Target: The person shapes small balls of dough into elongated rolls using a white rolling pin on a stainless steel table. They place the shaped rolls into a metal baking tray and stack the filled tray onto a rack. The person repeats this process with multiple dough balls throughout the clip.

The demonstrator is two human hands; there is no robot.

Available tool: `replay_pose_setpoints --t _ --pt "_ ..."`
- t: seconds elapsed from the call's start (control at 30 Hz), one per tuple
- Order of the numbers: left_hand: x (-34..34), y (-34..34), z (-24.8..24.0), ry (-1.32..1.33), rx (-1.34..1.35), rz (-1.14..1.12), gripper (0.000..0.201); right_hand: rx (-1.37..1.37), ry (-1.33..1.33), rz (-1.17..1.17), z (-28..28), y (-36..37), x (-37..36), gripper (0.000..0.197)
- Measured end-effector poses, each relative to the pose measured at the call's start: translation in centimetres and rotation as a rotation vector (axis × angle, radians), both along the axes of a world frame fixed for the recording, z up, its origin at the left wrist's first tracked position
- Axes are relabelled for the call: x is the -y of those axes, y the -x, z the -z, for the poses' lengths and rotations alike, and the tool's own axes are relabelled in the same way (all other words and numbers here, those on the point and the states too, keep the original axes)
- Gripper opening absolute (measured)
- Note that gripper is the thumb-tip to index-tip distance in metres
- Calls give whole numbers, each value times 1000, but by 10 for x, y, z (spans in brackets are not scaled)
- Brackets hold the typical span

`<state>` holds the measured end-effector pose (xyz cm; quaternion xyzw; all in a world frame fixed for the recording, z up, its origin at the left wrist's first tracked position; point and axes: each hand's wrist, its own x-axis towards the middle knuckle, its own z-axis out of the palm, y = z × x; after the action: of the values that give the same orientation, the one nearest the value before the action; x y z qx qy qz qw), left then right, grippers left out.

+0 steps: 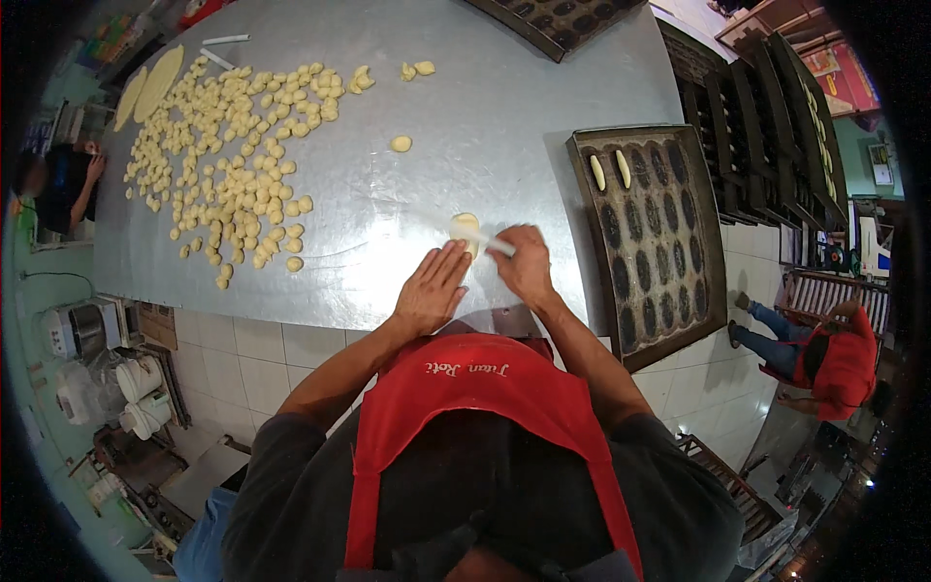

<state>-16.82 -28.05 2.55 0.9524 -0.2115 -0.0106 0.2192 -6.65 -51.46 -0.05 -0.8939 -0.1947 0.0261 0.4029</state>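
On the metal table, near its front edge, lies a small flattened piece of pale dough. A thin white rolling pin lies across it, its far end smeared by motion. My right hand is closed round the pin's right end. Flat and with fingers stretched out, my left hand rests at the dough's near edge. A single dough ball sits a little farther off. To the right, a dark moulded baking tray holds two long rolled dough pieces in its far row.
Many dough balls cover the table's left side, with flat dough sheets and white rods behind. Another moulded tray lies at the far edge. Stacked trays stand at right. One person sits right; another stands left.
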Motion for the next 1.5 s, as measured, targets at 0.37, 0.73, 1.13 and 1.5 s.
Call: replay_pose_setpoints --t 0.37,0.73,1.13,1.5 --pt "5 -3 2 87 45 -106 60 365 317 -239 -16 44 -22 58" --pt "-87 -43 -11 385 122 -504 23 243 307 -157 -24 28 -110 74" --pt "-128 -208 10 283 43 -415 35 125 188 -172 -39 -6 -115 71" --pt "-96 -88 -21 622 -248 -715 28 95 -137 366 -73 -70 28 16"
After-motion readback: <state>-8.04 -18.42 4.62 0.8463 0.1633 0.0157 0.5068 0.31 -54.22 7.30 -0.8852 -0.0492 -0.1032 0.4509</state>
